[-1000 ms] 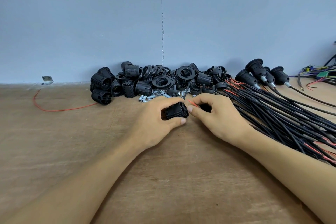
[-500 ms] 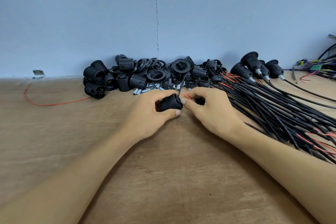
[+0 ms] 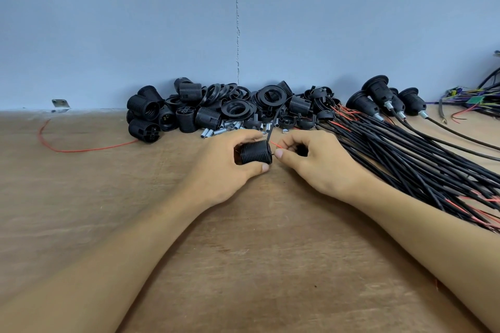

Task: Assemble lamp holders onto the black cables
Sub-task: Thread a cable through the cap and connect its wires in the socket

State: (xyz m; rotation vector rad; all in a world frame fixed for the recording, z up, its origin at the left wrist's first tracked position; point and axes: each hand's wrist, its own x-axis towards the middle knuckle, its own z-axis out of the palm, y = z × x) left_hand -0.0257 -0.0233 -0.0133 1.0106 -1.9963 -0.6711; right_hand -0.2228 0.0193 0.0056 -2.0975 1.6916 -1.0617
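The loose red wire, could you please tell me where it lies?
In the head view, the thin red wire curves across the wooden table's far left, between the metal wall bracket and the pile of black threaded lamp holders.

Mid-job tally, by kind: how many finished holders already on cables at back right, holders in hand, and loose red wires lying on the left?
Finished holders on cables: 4
Holder held in the left hand: 1
Loose red wire: 1
Total: 6

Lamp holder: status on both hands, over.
Left hand grips lamp holder. Right hand pinches red wire beside holder's end. Black cable rises behind it; nothing in the way.
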